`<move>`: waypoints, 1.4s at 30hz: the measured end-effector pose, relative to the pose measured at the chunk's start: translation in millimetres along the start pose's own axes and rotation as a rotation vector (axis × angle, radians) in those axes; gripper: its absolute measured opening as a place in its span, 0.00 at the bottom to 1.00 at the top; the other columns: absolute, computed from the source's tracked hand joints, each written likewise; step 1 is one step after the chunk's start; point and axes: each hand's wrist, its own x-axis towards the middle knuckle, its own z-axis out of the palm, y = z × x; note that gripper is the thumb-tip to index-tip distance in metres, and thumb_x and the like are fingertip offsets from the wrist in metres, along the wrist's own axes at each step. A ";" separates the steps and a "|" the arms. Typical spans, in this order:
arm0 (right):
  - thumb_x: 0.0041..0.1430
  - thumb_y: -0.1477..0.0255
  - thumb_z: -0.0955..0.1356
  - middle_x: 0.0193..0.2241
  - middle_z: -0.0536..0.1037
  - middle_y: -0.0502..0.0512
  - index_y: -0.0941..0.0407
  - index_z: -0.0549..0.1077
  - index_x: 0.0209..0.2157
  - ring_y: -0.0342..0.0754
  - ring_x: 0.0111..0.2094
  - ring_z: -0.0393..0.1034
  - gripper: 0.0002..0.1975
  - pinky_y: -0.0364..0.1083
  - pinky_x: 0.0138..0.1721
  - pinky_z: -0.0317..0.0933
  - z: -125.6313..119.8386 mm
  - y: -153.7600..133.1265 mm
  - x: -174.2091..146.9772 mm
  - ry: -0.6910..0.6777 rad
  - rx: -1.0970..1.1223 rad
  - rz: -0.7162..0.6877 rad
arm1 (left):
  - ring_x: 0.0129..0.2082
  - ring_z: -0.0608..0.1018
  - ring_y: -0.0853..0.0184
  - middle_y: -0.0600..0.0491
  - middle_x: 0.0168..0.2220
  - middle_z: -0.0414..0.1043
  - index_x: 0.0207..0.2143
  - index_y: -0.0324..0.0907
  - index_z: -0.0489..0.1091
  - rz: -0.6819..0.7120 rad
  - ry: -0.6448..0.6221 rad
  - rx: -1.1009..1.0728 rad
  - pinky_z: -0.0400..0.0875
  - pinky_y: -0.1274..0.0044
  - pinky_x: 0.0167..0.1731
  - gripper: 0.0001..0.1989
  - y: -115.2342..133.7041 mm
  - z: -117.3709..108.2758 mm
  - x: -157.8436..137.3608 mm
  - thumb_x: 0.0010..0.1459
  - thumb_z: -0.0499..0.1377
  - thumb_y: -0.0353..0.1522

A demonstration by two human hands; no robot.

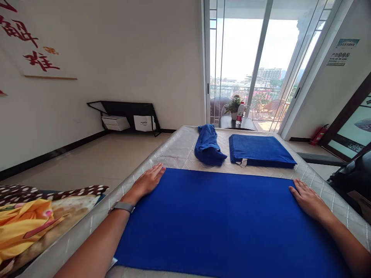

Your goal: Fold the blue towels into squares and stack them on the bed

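Observation:
A blue towel (228,220) lies spread flat across the pale quilted mattress (176,148). My left hand (150,178) rests flat at its far left corner, fingers stretched out, with a grey band on the wrist. At the far right corner lies my right hand (309,197), open, its fingers pointing away from me. Beyond the spread towel sits a neat stack of folded blue towels (261,148) with a white label at its front edge. Left of that stack is a crumpled blue towel (209,146). A small white tag shows at the near left corner of the spread towel.
Behind the mattress stands a dark chair (246,124) bearing a plastic bottle (240,114) and a potted plant (234,106). Patterned bedding (37,224) is heaped at the left. A black rack (127,108) stands by the wall, and a dark bag (355,181) is at the right.

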 end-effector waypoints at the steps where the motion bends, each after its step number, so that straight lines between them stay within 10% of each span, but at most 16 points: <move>1: 0.65 0.52 0.47 0.70 0.55 0.60 0.60 0.56 0.68 0.53 0.71 0.42 0.39 0.56 0.70 0.40 -0.7 -0.3 -0.3 0.006 -0.001 -0.004 | 0.67 0.62 0.62 0.46 0.67 0.60 0.66 0.36 0.60 -0.006 0.015 -0.010 0.55 0.67 0.66 0.33 1.0 -0.9 -0.6 0.68 0.38 0.45; 12: 0.63 0.51 0.48 0.71 0.52 0.60 0.61 0.51 0.70 0.53 0.71 0.42 0.41 0.57 0.70 0.40 7.0 7.8 6.2 0.005 0.020 0.007 | 0.61 0.71 0.62 0.47 0.60 0.71 0.57 0.40 0.69 -0.059 0.221 0.023 0.57 0.67 0.65 0.25 -2.3 -6.0 1.8 0.65 0.42 0.35; 42: 0.63 0.49 0.48 0.71 0.52 0.60 0.61 0.51 0.70 0.53 0.71 0.41 0.43 0.55 0.71 0.38 7.6 8.8 9.7 0.003 0.041 0.011 | 0.57 0.74 0.60 0.51 0.58 0.73 0.51 0.47 0.76 -0.101 0.220 0.103 0.66 0.71 0.59 0.21 -1.1 -9.4 -2.3 0.67 0.47 0.37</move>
